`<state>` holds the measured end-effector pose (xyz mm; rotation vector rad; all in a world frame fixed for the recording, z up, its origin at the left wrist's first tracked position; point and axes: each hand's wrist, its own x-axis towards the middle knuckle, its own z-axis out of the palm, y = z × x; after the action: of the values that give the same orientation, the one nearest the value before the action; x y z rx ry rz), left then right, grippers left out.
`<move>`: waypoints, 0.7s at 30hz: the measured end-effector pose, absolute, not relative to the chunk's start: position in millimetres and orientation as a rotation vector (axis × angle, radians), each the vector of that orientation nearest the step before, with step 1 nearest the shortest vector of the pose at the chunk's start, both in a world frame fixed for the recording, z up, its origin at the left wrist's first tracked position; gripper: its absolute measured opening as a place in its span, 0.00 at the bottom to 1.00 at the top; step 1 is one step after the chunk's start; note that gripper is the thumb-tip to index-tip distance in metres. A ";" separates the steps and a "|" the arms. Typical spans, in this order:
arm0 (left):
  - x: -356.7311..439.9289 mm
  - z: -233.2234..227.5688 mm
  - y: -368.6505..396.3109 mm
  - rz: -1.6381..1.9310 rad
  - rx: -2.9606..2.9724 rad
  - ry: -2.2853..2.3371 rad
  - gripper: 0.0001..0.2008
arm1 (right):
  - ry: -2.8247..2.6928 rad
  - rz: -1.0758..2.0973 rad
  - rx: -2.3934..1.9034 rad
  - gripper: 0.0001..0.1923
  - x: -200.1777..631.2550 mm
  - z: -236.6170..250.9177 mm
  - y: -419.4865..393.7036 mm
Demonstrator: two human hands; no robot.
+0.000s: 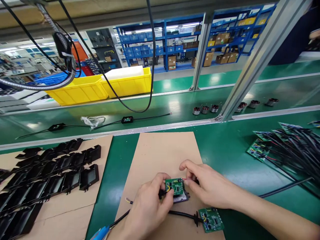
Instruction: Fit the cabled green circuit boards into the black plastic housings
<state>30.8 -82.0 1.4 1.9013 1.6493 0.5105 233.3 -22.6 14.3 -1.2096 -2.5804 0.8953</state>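
"What does the green circuit board [177, 185] look like?"
"Small, populated with components, its component face up. It sits in the near middle of the scene, with a yellow wire [168, 189] looping at its left side and a red wire [184, 179] at its far right corner."
"And under it?"
"1 shallow dark housing [180, 199] with a greyish interior, partly covered by the board, its near and right edges showing."

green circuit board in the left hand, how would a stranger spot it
Find the central tan cardboard sheet. Over it, the bare left hand pinches a small green rectangular circuit board. Unlike the green board lying lower right, this one is held.
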 end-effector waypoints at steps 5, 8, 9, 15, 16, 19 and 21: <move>33.9 -8.6 -80.8 0.482 1.879 1.610 0.06 | -2.903 0.311 -0.993 0.14 204.6 15.8 -36.4; 26.4 -5.0 -82.8 0.431 1.838 1.593 0.08 | -2.935 0.322 -0.827 0.14 207.3 13.1 -31.8; 23.0 -3.9 -83.3 0.414 1.847 1.581 0.10 | -2.947 0.344 -0.789 0.13 209.9 10.2 -28.2; 10.4 -9.0 -80.9 0.320 1.941 1.534 0.24 | -3.022 0.445 -0.755 0.04 216.2 -9.4 -6.6; 10.1 -10.2 -79.6 0.298 1.931 1.516 0.23 | -3.032 0.455 -0.741 0.03 216.0 -10.7 -4.4; 10.5 -12.2 -75.7 0.268 1.878 1.483 0.22 | -3.052 0.432 -0.677 0.01 216.1 -11.8 0.4; 11.2 -13.5 -74.2 0.268 1.853 1.487 0.24 | -3.062 0.398 -0.653 0.01 216.2 -10.9 2.7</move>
<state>11.2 -74.2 -13.5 1.8529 1.4868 0.2678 216.2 2.7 -10.9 -0.6530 -3.0621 0.3978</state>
